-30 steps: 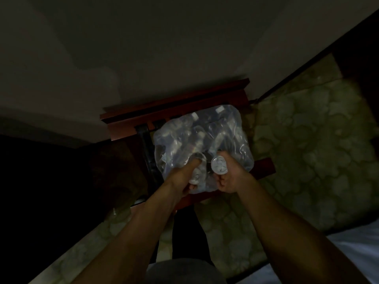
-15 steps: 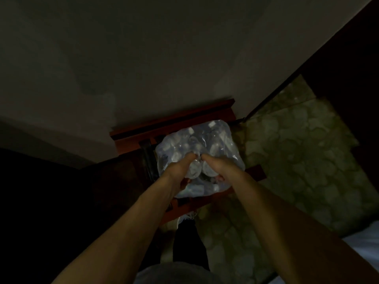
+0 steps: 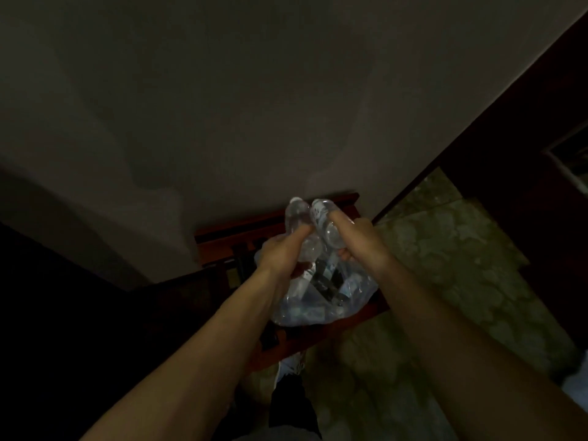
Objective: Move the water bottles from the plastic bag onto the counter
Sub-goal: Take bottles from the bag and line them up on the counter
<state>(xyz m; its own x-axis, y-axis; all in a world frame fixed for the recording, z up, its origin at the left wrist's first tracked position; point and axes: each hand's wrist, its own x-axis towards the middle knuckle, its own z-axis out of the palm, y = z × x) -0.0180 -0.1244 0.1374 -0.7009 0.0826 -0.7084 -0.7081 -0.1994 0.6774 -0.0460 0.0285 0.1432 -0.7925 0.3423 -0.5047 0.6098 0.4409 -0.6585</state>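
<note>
Two clear water bottles are held up side by side above the plastic bag (image 3: 321, 300), their caps pointing away toward the wall (image 3: 254, 106). The left bottle (image 3: 297, 218) is gripped in the left hand (image 3: 283, 253), fingers curled round its body and the thumb lying along its side. The right bottle (image 3: 324, 218) is gripped likewise in the right hand (image 3: 356, 243). The two bottles touch or nearly touch (the dim light makes it hard to tell). The bag sits just below the hands on a reddish wooden chair (image 3: 318, 342) and holds more bottles, their shapes blurred through the plastic. Beyond the chair is a patterned green floor (image 3: 461, 265). A shoe (image 3: 291, 366) shows below the chair's front edge.
</note>
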